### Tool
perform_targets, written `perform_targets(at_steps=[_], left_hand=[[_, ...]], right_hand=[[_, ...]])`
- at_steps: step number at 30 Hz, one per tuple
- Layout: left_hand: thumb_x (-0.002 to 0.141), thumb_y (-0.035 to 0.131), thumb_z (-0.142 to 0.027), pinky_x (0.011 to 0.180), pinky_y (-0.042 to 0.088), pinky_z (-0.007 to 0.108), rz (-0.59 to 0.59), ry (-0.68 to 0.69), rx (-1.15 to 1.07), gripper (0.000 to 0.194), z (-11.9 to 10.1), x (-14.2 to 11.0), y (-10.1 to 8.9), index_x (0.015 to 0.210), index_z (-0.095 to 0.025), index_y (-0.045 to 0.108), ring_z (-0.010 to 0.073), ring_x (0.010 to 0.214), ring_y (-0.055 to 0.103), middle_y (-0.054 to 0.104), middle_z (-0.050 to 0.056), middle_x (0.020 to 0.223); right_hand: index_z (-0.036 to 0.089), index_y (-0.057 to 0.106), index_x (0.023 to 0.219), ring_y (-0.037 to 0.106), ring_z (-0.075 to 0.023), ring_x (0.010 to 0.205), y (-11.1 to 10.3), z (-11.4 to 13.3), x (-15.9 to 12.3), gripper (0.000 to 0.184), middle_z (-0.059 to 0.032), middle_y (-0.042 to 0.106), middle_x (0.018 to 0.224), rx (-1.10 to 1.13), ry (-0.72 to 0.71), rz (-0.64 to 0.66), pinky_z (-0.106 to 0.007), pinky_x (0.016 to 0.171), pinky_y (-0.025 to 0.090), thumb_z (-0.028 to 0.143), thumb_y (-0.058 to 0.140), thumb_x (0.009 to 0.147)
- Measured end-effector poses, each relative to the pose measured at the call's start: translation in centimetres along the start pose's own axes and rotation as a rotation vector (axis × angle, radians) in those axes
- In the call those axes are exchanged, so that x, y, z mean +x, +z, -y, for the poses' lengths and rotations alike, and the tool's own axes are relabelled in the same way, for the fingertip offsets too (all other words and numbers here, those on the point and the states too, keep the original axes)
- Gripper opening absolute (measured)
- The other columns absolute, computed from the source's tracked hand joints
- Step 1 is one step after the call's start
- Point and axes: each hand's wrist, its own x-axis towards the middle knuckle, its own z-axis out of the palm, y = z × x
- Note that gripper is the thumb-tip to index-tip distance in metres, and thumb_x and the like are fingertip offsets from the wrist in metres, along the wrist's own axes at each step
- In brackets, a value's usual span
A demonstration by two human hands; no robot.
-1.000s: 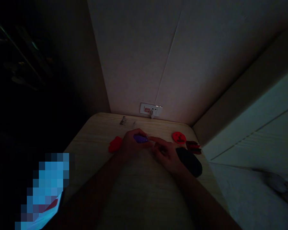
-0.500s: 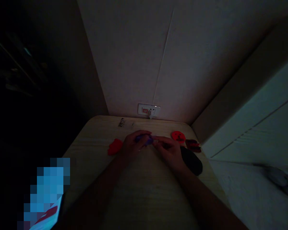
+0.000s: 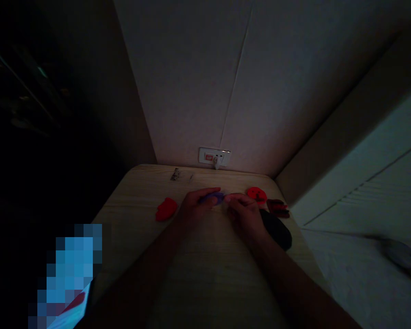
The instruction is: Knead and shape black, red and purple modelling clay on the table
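Note:
My left hand (image 3: 197,204) is closed around a small purple piece (image 3: 216,198), its thumb on the near side and fingers along the far side. The piece looks soft and flattish, but its kind is too dim to tell. My right hand (image 3: 246,211) is pinched at the right end of the purple piece; whatever lies between its fingertips is too small to make out. A red piece with a scalloped edge (image 3: 166,209) lies left of my left hand. Beside my right wrist rests a flat black piece (image 3: 277,230), partly covered by the hand.
At the table's back right lie a red disc with dark marks (image 3: 256,195) and a dark red and black piece (image 3: 278,208). The wooden table (image 3: 205,274) meets a wall with a socket plate (image 3: 214,156). A lit screen (image 3: 70,306) glows at lower left.
My right fingers have drawn slightly right and turned at the end of the purple piece. The purple piece looks narrower and tilted differently. The whole view has shifted a little.

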Motion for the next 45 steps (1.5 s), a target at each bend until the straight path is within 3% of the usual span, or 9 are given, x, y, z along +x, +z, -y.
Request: perform_targets(at_steps=[8,13,16,18,21,27,34,39,45], left_hand=[[0.083,0.07,-0.038,0.096,0.052,0.037,-0.012,0.081,0.111,0.044,0.4,-0.2,-0.4,0.122,-0.017,0.073,0.0266,0.109,0.069,0.076,0.01,0.117],[0.084,0.068,-0.037,0.09,0.052,0.034,0.019,0.089,0.095,0.043,0.4,-0.2,-0.3,0.122,-0.016,0.073,0.0249,0.105,0.069,0.075,0.01,0.118],[0.082,0.069,-0.041,0.068,0.051,0.028,0.073,0.023,0.019,0.045,0.6,0.0,-0.2,0.117,-0.015,0.075,0.0191,0.08,0.068,0.077,0.009,0.099],[0.08,0.069,-0.046,0.052,0.042,0.024,0.099,-0.073,-0.057,0.046,0.6,0.0,-0.1,0.112,-0.014,0.076,0.0136,0.059,0.059,0.073,0.005,0.078],[0.076,0.069,-0.05,0.045,0.034,0.022,0.056,-0.198,-0.083,0.047,0.3,-0.2,0.0,0.106,-0.014,0.077,0.01,0.05,0.048,0.066,0.001,0.067],[0.073,0.07,-0.047,0.048,0.04,0.022,-0.079,-0.237,-0.023,0.04,-0.3,-0.7,0.0,0.097,-0.016,0.077,0.0167,0.068,0.063,0.074,0.007,0.089],[0.08,0.058,-0.053,0.045,0.039,0.025,-0.162,-0.218,0.004,0.041,0.7,-0.2,0.0,0.085,-0.016,0.076,0.018,0.064,0.063,0.072,0.006,0.078],[0.083,0.054,-0.048,0.07,0.051,0.03,-0.216,-0.089,0.159,0.036,0.6,-0.2,-0.1,0.074,-0.018,0.073,0.0227,0.086,0.067,0.073,0.005,0.086],[0.088,0.05,-0.048,0.084,0.05,0.032,-0.221,0.027,0.252,0.038,0.9,-0.3,-0.2,0.078,-0.019,0.072,0.0231,0.087,0.067,0.073,0.004,0.083]], right_hand=[[0.016,0.079,0.091,0.039,-0.0083,0.047,-0.9,-0.4,0.1,0.036,0.0052,0.051,0.053,-0.449,-0.208,0.022,-0.022,0.045,0.029,0.043,0.085,0.07],[0.016,0.08,0.1,0.042,-0.0102,0.05,-1.0,-0.4,-0.3,0.038,0.0038,0.053,0.055,-0.518,-0.282,0.068,-0.024,0.047,0.034,0.044,0.081,0.073],[0.018,0.08,0.099,0.042,-0.0103,0.052,-1.1,-0.5,-0.4,0.036,0.0038,0.053,0.057,-0.482,-0.293,0.095,-0.024,0.048,0.034,0.042,0.082,0.073],[0.018,0.08,0.098,0.039,-0.0098,0.051,-1.1,-0.5,-0.4,0.034,0.0046,0.049,0.057,-0.473,-0.288,0.116,-0.024,0.048,0.031,0.04,0.083,0.072],[0.019,0.08,0.1,0.036,-0.0092,0.051,-1.1,-0.5,-0.5,0.035,0.0058,0.044,0.056,-0.484,-0.291,0.152,-0.023,0.047,0.029,0.04,0.083,0.073],[0.018,0.079,0.105,0.037,-0.009,0.049,-1.0,-0.5,-0.7,0.036,0.0056,0.044,0.056,-0.605,-0.338,0.216,-0.023,0.046,0.03,0.042,0.078,0.079],[0.016,0.079,0.107,0.036,-0.0092,0.049,-0.8,0.3,-0.9,0.034,0.0057,0.044,0.054,-0.717,-0.396,0.29,-0.023,0.047,0.03,0.041,0.075,0.083],[0.018,0.077,0.11,0.038,-0.01,0.05,-0.5,0.2,-1.2,0.036,0.0047,0.046,0.057,-0.654,-0.332,0.317,-0.024,0.047,0.031,0.043,0.072,0.085],[0.016,0.072,0.117,0.041,-0.0104,0.049,-0.6,-0.3,-1.0,0.042,0.0059,0.048,0.055,-0.738,-0.365,0.3,-0.024,0.048,0.033,0.041,0.075,0.083]])
